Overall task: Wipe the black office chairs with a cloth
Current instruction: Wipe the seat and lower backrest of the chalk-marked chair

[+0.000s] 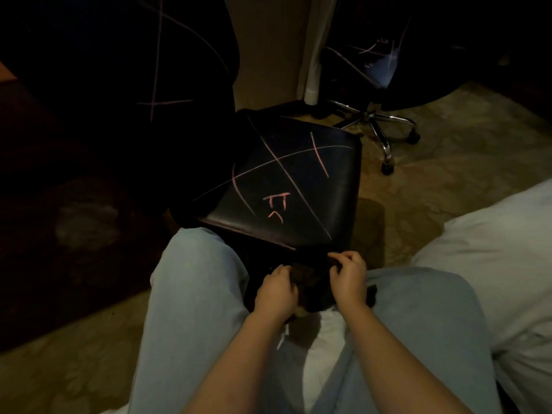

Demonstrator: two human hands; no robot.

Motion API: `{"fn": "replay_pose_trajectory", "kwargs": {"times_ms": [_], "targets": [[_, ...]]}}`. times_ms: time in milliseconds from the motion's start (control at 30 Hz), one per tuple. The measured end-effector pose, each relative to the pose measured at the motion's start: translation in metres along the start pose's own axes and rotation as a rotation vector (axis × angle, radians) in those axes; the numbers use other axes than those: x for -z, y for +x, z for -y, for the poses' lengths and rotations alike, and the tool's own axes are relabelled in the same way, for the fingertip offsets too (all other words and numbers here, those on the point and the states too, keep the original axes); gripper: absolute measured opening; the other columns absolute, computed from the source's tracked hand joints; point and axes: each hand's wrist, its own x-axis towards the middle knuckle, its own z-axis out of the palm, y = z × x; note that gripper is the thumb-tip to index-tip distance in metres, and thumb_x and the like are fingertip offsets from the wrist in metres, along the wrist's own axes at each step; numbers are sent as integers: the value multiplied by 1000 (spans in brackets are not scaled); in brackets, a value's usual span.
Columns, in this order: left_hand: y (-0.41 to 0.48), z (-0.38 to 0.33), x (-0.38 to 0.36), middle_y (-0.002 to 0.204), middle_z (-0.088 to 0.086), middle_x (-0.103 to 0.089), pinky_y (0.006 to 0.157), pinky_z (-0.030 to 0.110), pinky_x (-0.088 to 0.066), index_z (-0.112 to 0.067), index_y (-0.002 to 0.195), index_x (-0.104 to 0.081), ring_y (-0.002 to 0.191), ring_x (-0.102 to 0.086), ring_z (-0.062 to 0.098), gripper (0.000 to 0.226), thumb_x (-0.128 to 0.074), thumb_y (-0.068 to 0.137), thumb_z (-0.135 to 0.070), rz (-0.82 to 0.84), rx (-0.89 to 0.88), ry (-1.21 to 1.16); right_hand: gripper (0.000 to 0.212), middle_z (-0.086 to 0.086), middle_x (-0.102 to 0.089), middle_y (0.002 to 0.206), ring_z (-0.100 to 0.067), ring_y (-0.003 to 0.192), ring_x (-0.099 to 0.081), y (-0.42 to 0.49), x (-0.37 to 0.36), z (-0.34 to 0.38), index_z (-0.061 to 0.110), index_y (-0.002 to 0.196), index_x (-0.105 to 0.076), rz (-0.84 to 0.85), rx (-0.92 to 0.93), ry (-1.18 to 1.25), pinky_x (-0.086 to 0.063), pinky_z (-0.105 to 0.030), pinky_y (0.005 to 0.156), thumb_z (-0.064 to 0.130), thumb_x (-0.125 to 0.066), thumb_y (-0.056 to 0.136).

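Low in the centre of the frame, the left hand (276,291) and right hand (348,282) both grip a dark cloth (310,282), fingers curled into it. The cloth's shape is hard to make out in the dim light, and the hands partly cover it. It lies bunched between them, above the gap between knees in pale jeans (194,294). Just beyond, a black chair seat (292,180) bears pink marks. White bedding (493,249) fills the right edge. A second chair (373,64) on a chrome base stands at upper right, mostly lost in shadow.
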Motion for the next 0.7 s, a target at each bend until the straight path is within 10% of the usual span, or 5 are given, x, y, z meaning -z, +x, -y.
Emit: {"fn": "replay_pose_trajectory", "kwargs": {"times_ms": [700], "targets": [[4,18,2,149,6,-40,108,38,-36,-14,146,-37,132,-41,26,50,-44,97,-22,-7,32,18,26,-6,-60,115,-24,110,-54,16,-23,30,13,115,-67,-96,37,108,-46,-33,93,7,-59,91]]}}
